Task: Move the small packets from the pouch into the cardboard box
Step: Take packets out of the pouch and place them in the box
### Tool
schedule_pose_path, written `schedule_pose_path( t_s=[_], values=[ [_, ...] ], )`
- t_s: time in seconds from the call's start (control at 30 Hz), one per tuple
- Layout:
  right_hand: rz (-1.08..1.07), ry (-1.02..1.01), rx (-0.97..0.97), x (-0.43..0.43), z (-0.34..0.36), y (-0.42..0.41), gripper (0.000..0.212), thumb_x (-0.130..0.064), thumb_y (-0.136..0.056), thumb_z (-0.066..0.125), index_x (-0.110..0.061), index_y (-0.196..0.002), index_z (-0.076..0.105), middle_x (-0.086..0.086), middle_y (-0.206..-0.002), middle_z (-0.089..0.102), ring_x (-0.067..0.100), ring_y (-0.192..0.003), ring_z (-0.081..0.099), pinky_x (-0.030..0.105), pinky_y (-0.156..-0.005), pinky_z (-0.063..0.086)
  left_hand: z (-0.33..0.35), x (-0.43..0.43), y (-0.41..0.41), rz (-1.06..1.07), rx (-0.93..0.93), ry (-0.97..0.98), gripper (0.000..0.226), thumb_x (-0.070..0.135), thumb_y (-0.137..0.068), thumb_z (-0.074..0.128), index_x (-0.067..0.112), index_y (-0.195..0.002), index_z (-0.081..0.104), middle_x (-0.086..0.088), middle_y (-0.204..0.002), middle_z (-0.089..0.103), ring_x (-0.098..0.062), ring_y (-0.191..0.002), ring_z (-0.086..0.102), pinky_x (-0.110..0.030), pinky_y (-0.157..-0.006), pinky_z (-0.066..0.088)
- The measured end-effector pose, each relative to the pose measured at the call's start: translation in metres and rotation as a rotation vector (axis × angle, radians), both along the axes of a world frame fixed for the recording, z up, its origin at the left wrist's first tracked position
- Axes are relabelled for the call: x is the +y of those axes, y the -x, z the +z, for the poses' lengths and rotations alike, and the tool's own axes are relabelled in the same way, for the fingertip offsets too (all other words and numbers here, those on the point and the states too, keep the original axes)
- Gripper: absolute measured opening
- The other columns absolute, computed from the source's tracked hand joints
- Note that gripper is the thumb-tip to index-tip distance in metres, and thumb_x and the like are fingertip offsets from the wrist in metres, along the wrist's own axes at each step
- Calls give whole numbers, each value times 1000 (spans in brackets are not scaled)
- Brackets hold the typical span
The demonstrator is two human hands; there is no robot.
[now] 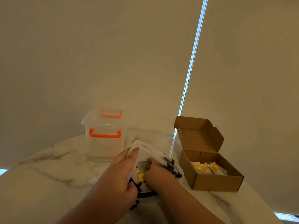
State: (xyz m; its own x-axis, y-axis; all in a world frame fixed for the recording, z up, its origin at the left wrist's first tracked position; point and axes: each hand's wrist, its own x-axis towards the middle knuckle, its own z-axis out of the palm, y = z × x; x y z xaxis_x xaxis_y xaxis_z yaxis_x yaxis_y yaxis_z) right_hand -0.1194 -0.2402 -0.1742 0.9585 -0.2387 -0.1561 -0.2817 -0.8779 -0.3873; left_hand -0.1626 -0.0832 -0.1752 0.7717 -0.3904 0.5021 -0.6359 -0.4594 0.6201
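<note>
My left hand (123,168) pinches the pouch (145,147) by its rim, holding the mouth open so my right hand (155,171), reaching inside, curls its fingers round small packets (140,177), the open cardboard box (215,181) standing near on the right.

No text can be read: the black lettering (169,164) on the white pouch (149,150), perhaps a logo, is crumpled and blurred.

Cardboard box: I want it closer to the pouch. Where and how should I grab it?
Likely clasp the cardboard box across its outer side walls, coming from the near side. The lid stands open at the back, and small packets lie inside, so keep your grip outside.
</note>
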Motion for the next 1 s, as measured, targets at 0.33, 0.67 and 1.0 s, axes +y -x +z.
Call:
schedule_pose_path(
  t_s=[0.33,0.67,1.0],
  values=[
    [117,-158,-202,-2,-2,20,36,-26,-101,34,-26,-135,47,4,-122,61,26,-110,60,42,-94,50,0,0,0,12,-7,45,88,4,-79,51,46,-147,14,52,-138,1,31,-128,3,10,-92,11],
    [400,200,106,19,72,50,38,-11,-93,54,-12,-131,58,10,-131,56,28,-119,54,39,-100,46,4,15,-10,77,25,96,93,6,-76,61,42,-150,17,31,-151,18,21,-130,23,-2,-98,26],
    [-52,-415,-714,-140,99,77,27,-9,-90,62,-34,-95,73,-6,-90,72,16,-84,69,30,-69,57,7,16,-12,61,70,15,94,19,-70,59,42,-151,16,32,-152,16,10,-140,14,-28,-116,24]
  ],
)
